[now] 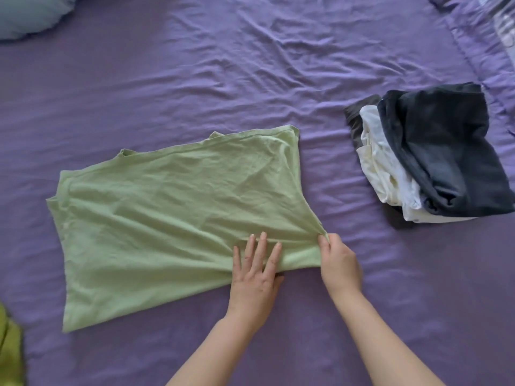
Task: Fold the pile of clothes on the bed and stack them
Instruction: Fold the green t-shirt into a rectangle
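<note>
A light green garment [172,213] lies spread flat on the purple bed sheet [223,65], folded lengthwise. My left hand [255,280] presses flat on its near right corner with straight fingers. My right hand [338,263] pinches the garment's right edge just beside it, bunching the cloth there. To the right sits a stack of folded clothes [429,154]: a dark navy piece on top, white ones under it and a dark grey one at the bottom.
A pale blue pillow [28,15] lies at the far left corner. An olive-green cloth [9,349] shows at the near left edge. A purple quilt [485,37] is bunched along the far right.
</note>
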A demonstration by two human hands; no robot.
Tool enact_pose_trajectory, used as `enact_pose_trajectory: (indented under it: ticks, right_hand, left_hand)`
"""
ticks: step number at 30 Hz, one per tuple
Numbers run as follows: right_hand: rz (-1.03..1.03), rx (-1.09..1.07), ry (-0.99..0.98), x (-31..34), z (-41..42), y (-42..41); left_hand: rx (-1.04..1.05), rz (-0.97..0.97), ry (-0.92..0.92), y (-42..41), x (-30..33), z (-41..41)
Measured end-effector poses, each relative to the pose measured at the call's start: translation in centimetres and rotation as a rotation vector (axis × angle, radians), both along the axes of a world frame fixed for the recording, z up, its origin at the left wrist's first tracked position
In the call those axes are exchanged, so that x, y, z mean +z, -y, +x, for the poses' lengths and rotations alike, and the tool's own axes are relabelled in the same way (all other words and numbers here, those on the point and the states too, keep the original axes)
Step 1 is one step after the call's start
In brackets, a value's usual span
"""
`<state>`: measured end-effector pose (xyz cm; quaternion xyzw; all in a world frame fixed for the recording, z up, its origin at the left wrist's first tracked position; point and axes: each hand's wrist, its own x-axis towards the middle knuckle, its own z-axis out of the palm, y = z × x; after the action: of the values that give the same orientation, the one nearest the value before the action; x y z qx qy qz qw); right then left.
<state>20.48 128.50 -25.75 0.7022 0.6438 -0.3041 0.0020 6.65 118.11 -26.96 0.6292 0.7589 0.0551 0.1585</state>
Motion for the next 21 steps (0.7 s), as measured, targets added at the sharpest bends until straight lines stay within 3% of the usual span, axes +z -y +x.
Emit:
enact_pose_trajectory:
  ticks: [4, 9, 15, 17, 21]
  right_hand:
    - [0.029, -0.016, -0.114, 0.4, -1.1, 0.6]
    - [-0.039, -0.137, -0.251, 0.9, -0.3, -0.2]
    - [-0.062, -0.204, -0.524, 2.6, -2.1, -1.9]
    - [-0.033, -0.201, -0.488, 2.8, -3.0, -4.2]
    - [-0.053, -0.009, -0.338, 2.6, -4.9, -9.6]
  left_hand:
    - [0.169, 0.148, 0.067, 0.4, 0.1, -0.8]
    - [0.114, 0.101, 0.172, 1.0, 1.7, -1.0]
    - [0.418, 0.042, 0.624, -2.7, 4.3, -0.9]
    - [0.436, 0.001, 0.688, -5.1, 4.8, 0.2]
    - [0.403, -0.136, 0.575, -8.5, 3.9, 3.5]
